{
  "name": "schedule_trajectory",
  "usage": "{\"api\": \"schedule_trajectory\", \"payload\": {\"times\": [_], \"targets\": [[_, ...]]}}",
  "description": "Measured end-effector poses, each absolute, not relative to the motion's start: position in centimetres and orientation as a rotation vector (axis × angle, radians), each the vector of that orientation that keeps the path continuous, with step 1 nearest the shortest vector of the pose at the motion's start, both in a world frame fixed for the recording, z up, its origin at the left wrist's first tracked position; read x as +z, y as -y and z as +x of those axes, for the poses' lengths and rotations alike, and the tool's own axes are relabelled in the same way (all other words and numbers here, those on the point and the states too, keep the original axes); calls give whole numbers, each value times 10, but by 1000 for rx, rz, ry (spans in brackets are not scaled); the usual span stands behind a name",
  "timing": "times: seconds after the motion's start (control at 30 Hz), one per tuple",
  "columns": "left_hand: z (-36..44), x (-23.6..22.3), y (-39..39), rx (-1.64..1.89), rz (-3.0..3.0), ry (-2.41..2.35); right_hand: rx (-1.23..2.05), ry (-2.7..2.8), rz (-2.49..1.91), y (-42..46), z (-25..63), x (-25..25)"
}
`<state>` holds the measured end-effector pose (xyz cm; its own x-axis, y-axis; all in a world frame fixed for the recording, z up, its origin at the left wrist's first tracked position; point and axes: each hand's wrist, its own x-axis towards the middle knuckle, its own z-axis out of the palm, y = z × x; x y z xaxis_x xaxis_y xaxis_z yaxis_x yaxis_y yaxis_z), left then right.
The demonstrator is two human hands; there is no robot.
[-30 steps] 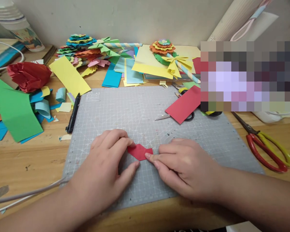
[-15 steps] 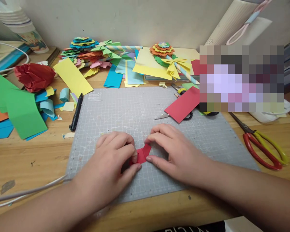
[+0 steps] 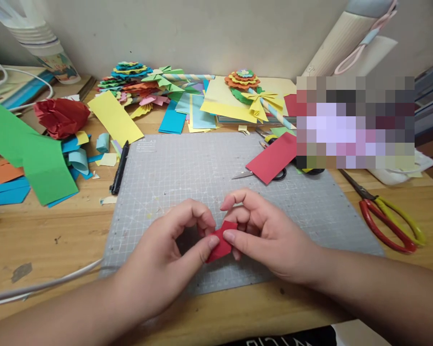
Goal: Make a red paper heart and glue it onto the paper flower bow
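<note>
A small piece of folded red paper is pinched between both hands, over the grey cutting mat. My left hand grips its left end, thumb on top and fingers curled behind. On its right side, my right hand presses a thumb onto the paper, with fingers bent underneath and the index finger raised. The fingertips behind the paper are partly hidden. Farther up the mat, a flat red paper strip lies across a pair of black-handled scissors.
Red-and-yellow-handled scissors lie at the right. A black pen rests along the mat's left edge. Green paper, a crumpled red paper piece and scraps cover the left side. Layered paper flowers stand at the back; a cable runs front left.
Both hands have lifted the red paper off the mat and tilted it toward me. The thumbs have moved onto its face. The view has shifted slightly.
</note>
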<state>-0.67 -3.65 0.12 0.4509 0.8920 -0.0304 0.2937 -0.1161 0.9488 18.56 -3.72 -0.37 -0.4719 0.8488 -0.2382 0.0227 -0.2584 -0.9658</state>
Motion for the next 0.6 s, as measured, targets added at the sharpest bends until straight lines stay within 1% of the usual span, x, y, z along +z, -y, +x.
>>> {"api": "schedule_trajectory", "payload": {"times": [0.1, 0.3, 0.47, 0.6], "targets": [[-11, 3, 34, 690, 1739, -978, 1859, 1234, -1096, 35, 186, -5], [-14, 2, 31, 673, 2101, -811, 2017, 959, -1029, 31, 184, -6], [-15, 3, 32, 877, 2126, -919, 2208, 772, -978, 35, 182, -3], [-15, 4, 32, 908, 2129, -942, 2324, 802, -958, 37, 183, -3]]}}
